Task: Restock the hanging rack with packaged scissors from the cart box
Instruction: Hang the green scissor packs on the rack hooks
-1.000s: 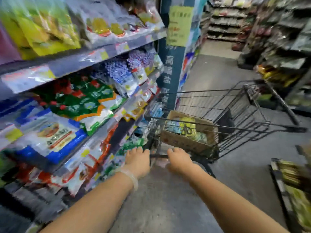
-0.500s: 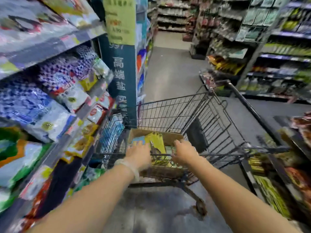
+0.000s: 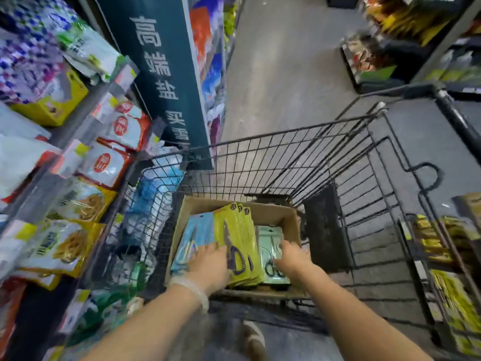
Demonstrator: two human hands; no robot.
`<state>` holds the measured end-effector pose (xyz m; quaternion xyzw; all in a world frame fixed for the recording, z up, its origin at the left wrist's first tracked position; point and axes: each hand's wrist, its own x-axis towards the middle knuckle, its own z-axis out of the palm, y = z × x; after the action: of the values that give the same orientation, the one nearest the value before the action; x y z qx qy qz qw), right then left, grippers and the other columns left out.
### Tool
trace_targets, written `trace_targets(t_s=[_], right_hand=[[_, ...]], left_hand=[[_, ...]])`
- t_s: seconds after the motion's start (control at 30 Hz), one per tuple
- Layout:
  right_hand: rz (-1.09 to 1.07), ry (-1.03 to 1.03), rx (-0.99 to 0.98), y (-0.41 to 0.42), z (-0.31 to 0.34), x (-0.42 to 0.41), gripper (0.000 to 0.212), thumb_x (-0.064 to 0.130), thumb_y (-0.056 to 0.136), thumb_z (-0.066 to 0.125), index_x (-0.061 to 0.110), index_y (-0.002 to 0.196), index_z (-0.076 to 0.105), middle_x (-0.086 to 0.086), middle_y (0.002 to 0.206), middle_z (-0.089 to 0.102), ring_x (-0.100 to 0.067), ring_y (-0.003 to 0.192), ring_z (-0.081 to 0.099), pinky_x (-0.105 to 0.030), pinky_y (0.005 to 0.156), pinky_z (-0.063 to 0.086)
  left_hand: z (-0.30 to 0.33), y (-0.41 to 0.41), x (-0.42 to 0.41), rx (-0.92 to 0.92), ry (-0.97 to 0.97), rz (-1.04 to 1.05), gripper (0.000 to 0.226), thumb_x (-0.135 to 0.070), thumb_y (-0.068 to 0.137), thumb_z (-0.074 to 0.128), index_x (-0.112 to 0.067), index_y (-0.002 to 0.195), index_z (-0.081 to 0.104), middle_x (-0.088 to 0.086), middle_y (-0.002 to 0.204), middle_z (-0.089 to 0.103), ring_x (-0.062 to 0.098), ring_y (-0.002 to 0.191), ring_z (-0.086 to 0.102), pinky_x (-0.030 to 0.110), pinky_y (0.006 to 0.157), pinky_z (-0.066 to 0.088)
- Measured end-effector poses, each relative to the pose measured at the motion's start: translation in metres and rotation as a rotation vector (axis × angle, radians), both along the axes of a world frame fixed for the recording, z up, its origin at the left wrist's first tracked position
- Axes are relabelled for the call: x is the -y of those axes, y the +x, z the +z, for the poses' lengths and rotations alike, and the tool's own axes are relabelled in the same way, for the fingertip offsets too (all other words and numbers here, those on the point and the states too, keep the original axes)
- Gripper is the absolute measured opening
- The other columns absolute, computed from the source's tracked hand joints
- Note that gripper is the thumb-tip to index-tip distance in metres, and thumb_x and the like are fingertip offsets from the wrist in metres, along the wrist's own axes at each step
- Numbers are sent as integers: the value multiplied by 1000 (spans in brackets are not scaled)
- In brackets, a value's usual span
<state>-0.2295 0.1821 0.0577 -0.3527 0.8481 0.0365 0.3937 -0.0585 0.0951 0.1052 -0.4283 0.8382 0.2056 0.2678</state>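
Note:
A cardboard box (image 3: 273, 212) sits in the near end of a black wire cart (image 3: 286, 157). It holds packaged scissors: a stack of yellow-green packs (image 3: 236, 230) in the middle, blue packs (image 3: 197, 230) on the left and a pale green pack (image 3: 269, 235) on the right. Both my hands are inside the box. My left hand (image 3: 210, 264), with a clear band at the wrist, lies with fingers extended on the blue pack against the yellow-green stack. My right hand (image 3: 292, 259) rests on the pale green pack at the stack's other side.
Shelves of bagged food (image 3: 78, 178) run close along the cart's left side, ending at a teal sign panel (image 3: 161, 74). A low display of yellow packs (image 3: 447, 269) stands at the right. The grey aisle floor (image 3: 286, 61) stretches ahead. My shoe (image 3: 253, 334) shows below the cart.
Both hands have left the cart's handle bar and reached down into the box onto the scissors packs. The view has tilted down and come closer to the cart.

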Motion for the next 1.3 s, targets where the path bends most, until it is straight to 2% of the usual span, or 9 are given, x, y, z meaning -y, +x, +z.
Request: trace_targets(t_s=[0.3, 0.47, 0.6, 0.73, 0.87, 1.03, 1.13, 1.23, 1.3], right_hand=[[-230, 88, 181, -34, -124, 26, 42, 18, 93, 45, 8, 133, 36, -17, 126, 50, -34, 116, 53, -37, 93, 45], [-346, 62, 167, -34, -165, 36, 72, 23, 86, 63, 12, 144, 21, -14, 138, 42, -32, 125, 46, -39, 103, 41], [-251, 129, 58, -35, -177, 45, 103, 37, 76, 74, 15, 149, 5, -14, 139, 42, -31, 124, 44, -39, 102, 39], [-260, 223, -23, -37, -181, 52, 116, 42, 62, 83, 3, 145, 12, -17, 136, 42, -29, 123, 48, -37, 98, 45], [-384, 274, 49, -38, -179, 49, 72, 38, 66, 82, 9, 121, 45, -7, 121, 58, -23, 111, 60, -33, 84, 51], [-273, 104, -51, -39, -161, 40, 48, 36, 82, 68, 11, 118, 51, -9, 121, 51, -26, 112, 54, -35, 88, 48], [-409, -83, 36, -51, -137, 33, 23, 26, 90, 58, 11, 106, 53, -10, 106, 63, -27, 97, 60, -36, 81, 51], [-539, -324, 118, -83, -101, 33, 18, 22, 88, 62, 10, 101, 57, -3, 92, 64, -21, 86, 62, -27, 70, 46], [-572, -481, 359, -101, -68, 40, 22, 15, 84, 67, 7, 104, 62, -2, 96, 66, -13, 84, 63, -27, 74, 54]], left_hand=[[-100, -57, 17, -31, 145, 103, 46, -31, 93, 48, -20, 137, 40, 3, 139, 44, 21, 132, 39, 28, 110, 29], [-126, -72, 18, -102, 115, 153, 45, -34, 94, 45, -25, 138, 37, -2, 142, 38, 19, 132, 35, 27, 110, 30], [-129, -73, 28, -135, 118, 181, 46, -32, 97, 43, -22, 141, 34, -1, 146, 34, 18, 134, 31, 24, 111, 23], [-126, -71, 28, -171, 133, 204, 43, -30, 97, 45, -24, 139, 38, -3, 142, 37, 15, 133, 32, 22, 111, 25], [-122, -68, 26, -209, 161, 286, 42, -26, 96, 48, -26, 137, 41, -8, 139, 39, 9, 129, 35, 19, 109, 26], [-113, -64, 23, -195, 190, 326, 40, -24, 96, 50, -22, 135, 45, -3, 138, 41, 14, 128, 39, 20, 106, 29], [-103, -69, 20, -206, 240, 378, 40, -26, 96, 51, -21, 135, 45, -1, 137, 45, 15, 126, 45, 21, 102, 34], [-91, -82, 19, -265, 301, 427, 50, -31, 94, 54, -20, 140, 40, 0, 143, 45, 16, 130, 44, 25, 106, 35], [-79, -96, 21, -380, 390, 517, 60, -33, 91, 59, -20, 144, 33, -1, 146, 42, 17, 133, 41, 30, 109, 34]])
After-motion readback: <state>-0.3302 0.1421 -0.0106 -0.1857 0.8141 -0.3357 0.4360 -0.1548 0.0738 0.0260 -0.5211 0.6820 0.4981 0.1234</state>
